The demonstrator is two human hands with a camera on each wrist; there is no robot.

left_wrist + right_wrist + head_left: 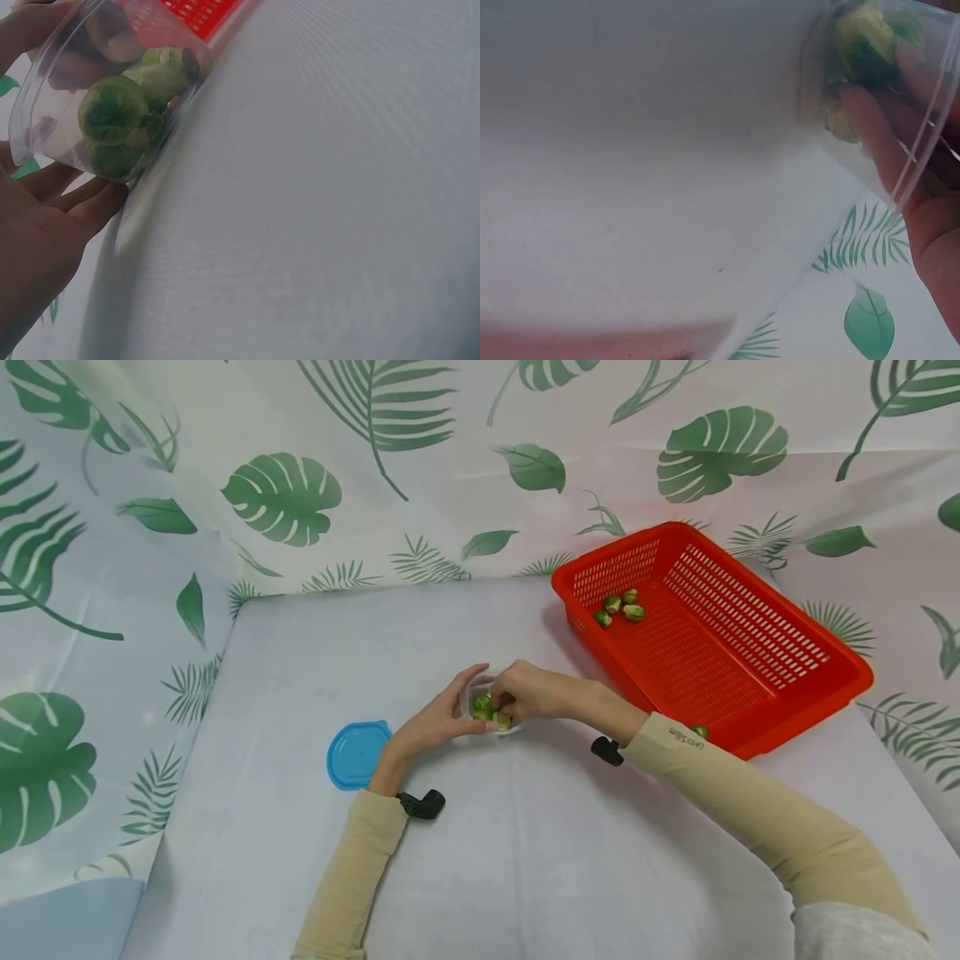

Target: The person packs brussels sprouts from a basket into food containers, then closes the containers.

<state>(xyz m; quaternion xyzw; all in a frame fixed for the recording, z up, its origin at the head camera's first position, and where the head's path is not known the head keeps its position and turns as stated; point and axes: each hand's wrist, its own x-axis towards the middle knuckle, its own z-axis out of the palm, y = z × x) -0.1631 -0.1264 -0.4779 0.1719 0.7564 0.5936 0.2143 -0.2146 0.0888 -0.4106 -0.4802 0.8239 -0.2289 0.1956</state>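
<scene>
A small clear plastic container [467, 703] with several Brussels sprouts [482, 702] inside stands on the table. My left hand [431, 723] holds it from the left, thumb and fingers on opposite sides of its wall. From the right, my right hand [534, 690] reaches into it through the top. The right wrist view shows the thumb and fingers [877, 139] inside the container, pinching at a sprout [866, 49]. Through the clear wall in the left wrist view, sprouts [112, 112] lie against one another at the bottom.
A blue lid [357, 757] lies flat on the table, left of the container. At the right stands a large red perforated basket [720, 647], with several sprouts [633, 612] in its far left corner and one sprout [699, 731] near the right sleeve. Leaf-patterned cloth [435, 510] hangs behind.
</scene>
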